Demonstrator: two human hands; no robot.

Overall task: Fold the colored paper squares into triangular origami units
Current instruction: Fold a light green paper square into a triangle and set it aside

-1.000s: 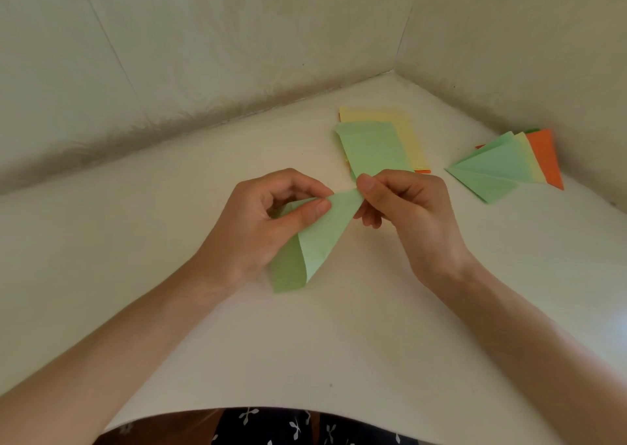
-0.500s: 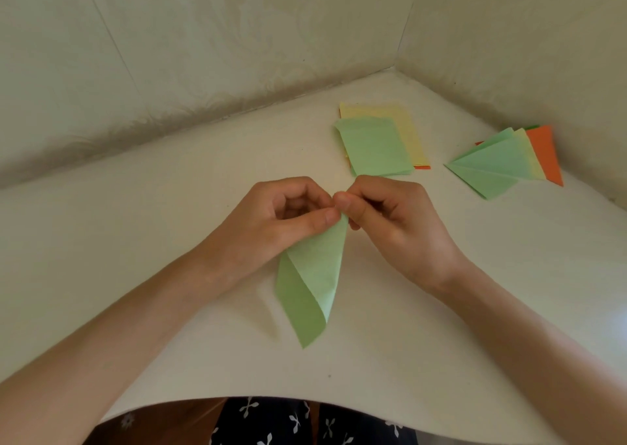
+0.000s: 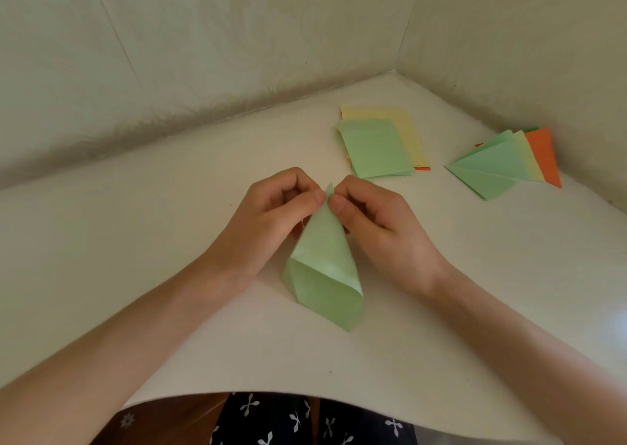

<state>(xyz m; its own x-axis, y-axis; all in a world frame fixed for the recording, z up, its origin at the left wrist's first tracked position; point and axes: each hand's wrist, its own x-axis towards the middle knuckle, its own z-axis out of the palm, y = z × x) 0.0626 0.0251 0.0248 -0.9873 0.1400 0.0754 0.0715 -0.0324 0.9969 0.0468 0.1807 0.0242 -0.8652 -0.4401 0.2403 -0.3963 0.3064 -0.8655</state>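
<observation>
A light green paper [image 3: 322, 268] hangs just above the white table, loosely bent over itself with its open loop toward me. Its two far corners meet in a point between my hands. My left hand [image 3: 271, 220] pinches that point from the left with thumb and curled fingers. My right hand [image 3: 376, 224] pinches it from the right, thumb on top. A stack of unfolded sheets [image 3: 376, 146], green on yellow on orange, lies behind my hands. Several folded triangles [image 3: 498, 166], green, yellow and orange, are fanned at the right.
The white table [image 3: 135, 258] fits into a corner between two pale walls, at the back and at the right. Its near edge curves just above my lap, where dark patterned fabric [image 3: 305, 421] shows.
The green paper has swung from lying slanted to the left to hanging toward me. Both hands moved closer together and now pinch its corners at one point.
</observation>
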